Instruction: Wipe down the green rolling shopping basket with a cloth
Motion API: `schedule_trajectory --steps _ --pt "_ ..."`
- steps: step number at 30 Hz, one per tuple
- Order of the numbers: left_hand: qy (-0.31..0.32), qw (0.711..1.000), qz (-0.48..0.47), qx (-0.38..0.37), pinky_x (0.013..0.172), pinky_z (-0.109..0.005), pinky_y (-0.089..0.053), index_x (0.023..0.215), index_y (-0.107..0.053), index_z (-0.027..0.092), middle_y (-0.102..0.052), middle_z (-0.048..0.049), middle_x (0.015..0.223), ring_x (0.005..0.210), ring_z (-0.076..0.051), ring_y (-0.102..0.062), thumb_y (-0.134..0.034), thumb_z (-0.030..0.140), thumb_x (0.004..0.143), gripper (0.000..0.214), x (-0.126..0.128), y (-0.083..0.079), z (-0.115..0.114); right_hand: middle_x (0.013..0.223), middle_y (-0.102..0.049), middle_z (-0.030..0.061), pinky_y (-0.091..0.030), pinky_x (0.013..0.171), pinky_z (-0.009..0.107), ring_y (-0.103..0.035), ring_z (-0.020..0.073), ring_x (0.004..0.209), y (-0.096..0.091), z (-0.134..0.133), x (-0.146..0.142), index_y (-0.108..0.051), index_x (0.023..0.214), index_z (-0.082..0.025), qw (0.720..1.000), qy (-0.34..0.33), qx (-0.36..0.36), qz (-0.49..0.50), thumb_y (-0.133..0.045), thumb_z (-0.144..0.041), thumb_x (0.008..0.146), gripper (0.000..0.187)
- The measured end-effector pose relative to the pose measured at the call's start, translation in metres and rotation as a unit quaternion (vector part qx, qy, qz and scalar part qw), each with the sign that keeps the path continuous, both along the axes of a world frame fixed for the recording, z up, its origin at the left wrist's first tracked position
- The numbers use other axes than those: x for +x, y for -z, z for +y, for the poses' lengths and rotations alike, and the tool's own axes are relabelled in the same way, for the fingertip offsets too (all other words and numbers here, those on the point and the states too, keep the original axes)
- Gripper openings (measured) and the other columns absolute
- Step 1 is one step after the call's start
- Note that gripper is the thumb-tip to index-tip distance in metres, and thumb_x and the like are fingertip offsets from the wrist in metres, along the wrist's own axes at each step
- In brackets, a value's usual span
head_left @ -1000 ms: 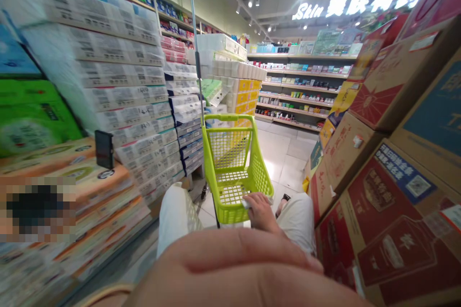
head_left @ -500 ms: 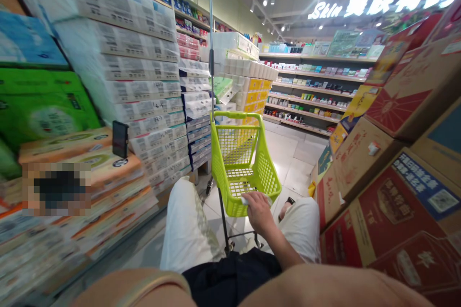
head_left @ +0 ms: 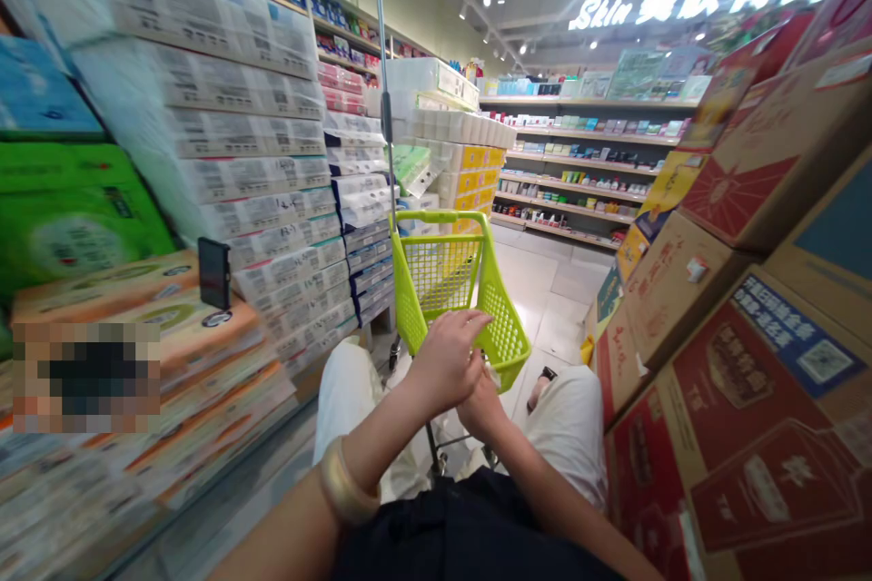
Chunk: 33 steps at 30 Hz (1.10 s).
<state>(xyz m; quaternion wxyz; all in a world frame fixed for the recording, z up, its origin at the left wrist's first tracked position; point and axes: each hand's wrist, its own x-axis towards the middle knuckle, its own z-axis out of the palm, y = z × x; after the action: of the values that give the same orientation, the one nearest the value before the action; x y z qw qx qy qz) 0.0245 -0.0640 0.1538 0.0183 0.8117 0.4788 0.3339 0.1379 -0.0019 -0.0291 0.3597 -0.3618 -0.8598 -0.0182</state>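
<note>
Above the near rim of a lime-green plastic shopping cart (head_left: 436, 277), my two hands meet. My left hand (head_left: 446, 359), with a gold bangle (head_left: 346, 481) on its wrist, lies over the right one; its fingers are curled, one or two reaching to the right. What they pinch is hidden. Below it my right hand (head_left: 482, 404) is closed, mostly covered by the left. A bit of a white, thin, tissue-like thing (head_left: 491, 373) shows beside its fingers. The cart's lattice basket stands between my knees.
Stacked wrapped packs (head_left: 252, 136) line the left side. On orange packs stands a small black device (head_left: 214, 272), beside a blurred patch. Cardboard cartons (head_left: 749, 363) rise close on the right. A thin metal pole (head_left: 385, 109) stands at the cart's left; shelves (head_left: 579, 163) lie beyond.
My left hand has come in from the lower left and now rests over the right. My right hand has lifted slightly off the cart's near rim. The view has shifted a little.
</note>
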Motion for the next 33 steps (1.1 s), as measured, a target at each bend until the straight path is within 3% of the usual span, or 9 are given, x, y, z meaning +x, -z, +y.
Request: schedule_trajectory --steps 4,7,9,16,19,23,25,28,33 --pt "-0.061 0.991 0.063 -0.104 0.113 -0.050 -0.031 0.130 -0.049 0.014 -0.052 -0.0147 0.136 0.132 -0.028 -0.041 -0.052 0.011 0.071 0.059 -0.028 0.078 0.028 0.109 -0.063 0.0084 -0.037 0.102 0.039 -0.051 0.0206 0.110 -0.001 0.009 0.038 -0.057 0.115 -0.018 1.000 -0.006 -0.006 0.015 -0.043 -0.005 0.078 0.041" --pt "-0.069 0.981 0.099 -0.155 0.116 -0.051 -0.026 0.130 -0.048 0.013 -0.048 -0.0161 0.141 0.139 -0.028 -0.033 -0.050 0.012 0.073 0.057 -0.035 0.109 0.026 0.113 -0.061 0.0075 -0.028 0.109 0.047 -0.044 0.0239 0.120 -0.001 0.017 0.065 -0.060 0.106 -0.020 0.995 0.088 0.010 0.043 -0.043 -0.006 0.079 0.035" --pt "-0.073 0.974 0.124 -0.175 0.117 -0.052 -0.023 0.129 -0.049 0.014 -0.045 -0.0160 0.143 0.141 -0.028 -0.029 -0.049 0.011 0.073 0.056 -0.033 0.120 0.022 0.113 -0.060 0.0077 -0.025 0.110 0.049 -0.041 0.0261 0.123 0.000 0.016 0.062 -0.062 0.102 -0.021 0.991 0.124 0.016 0.051 -0.044 -0.006 0.079 0.032" --pt "-0.117 0.978 0.122 -0.126 0.116 -0.048 -0.026 0.130 -0.046 0.015 -0.047 -0.0136 0.143 0.141 -0.025 -0.029 -0.049 0.010 0.072 0.058 -0.034 0.140 0.016 0.107 -0.062 0.0065 -0.036 0.101 0.040 -0.048 0.0227 0.105 -0.009 -0.006 -0.004 -0.060 0.110 -0.022 0.999 0.036 -0.023 -0.016 -0.049 -0.007 0.079 0.036" --pt "-0.131 0.982 0.110 -0.084 0.112 -0.050 -0.032 0.126 -0.049 0.016 -0.052 -0.0138 0.137 0.138 -0.027 -0.035 -0.050 0.014 0.075 0.051 -0.041 0.146 0.015 0.107 -0.062 0.0049 -0.037 0.098 0.038 -0.049 0.0217 0.104 -0.014 -0.002 0.012 -0.060 0.110 -0.024 0.999 0.023 -0.038 -0.029 -0.049 -0.007 0.079 0.037" --pt "-0.135 0.985 0.094 -0.056 0.110 -0.048 -0.036 0.120 -0.053 0.017 -0.056 -0.0125 0.131 0.134 -0.027 -0.041 -0.054 0.017 0.078 0.042 -0.048 0.148 0.016 0.106 -0.061 0.0051 -0.029 0.106 0.043 -0.047 0.0231 0.111 -0.010 0.011 0.055 -0.062 0.103 -0.022 0.993 0.111 -0.031 0.026 -0.046 -0.004 0.079 0.034" --pt "-0.132 0.986 0.087 -0.050 0.109 -0.047 -0.038 0.115 -0.055 0.017 -0.058 -0.0114 0.127 0.132 -0.027 -0.043 -0.055 0.016 0.079 0.037 -0.049 0.147 0.017 0.108 -0.061 0.0061 -0.026 0.108 0.045 -0.044 0.0243 0.116 -0.007 0.013 0.060 -0.062 0.102 -0.021 0.988 0.148 -0.024 0.047 -0.045 -0.005 0.079 0.033" --pt "-0.129 0.988 0.076 -0.040 0.107 -0.047 -0.040 0.107 -0.058 0.018 -0.060 -0.0109 0.122 0.129 -0.027 -0.045 -0.056 0.016 0.079 0.028 -0.049 0.147 0.017 0.105 -0.061 0.0067 -0.026 0.107 0.045 -0.044 0.0247 0.113 -0.006 0.004 0.037 -0.062 0.101 -0.021 0.989 0.139 -0.030 0.041 -0.047 -0.005 0.079 0.031" --pt "-0.132 0.989 0.064 -0.027 0.106 -0.048 -0.041 0.105 -0.057 0.018 -0.059 -0.0098 0.118 0.125 -0.028 -0.047 -0.058 0.013 0.075 0.031 -0.051 0.146 0.014 0.105 -0.061 0.0050 -0.032 0.102 0.038 -0.049 0.0214 0.104 -0.013 -0.014 -0.011 -0.061 0.110 -0.024 0.999 0.025 -0.043 -0.019 -0.052 -0.008 0.078 0.037"
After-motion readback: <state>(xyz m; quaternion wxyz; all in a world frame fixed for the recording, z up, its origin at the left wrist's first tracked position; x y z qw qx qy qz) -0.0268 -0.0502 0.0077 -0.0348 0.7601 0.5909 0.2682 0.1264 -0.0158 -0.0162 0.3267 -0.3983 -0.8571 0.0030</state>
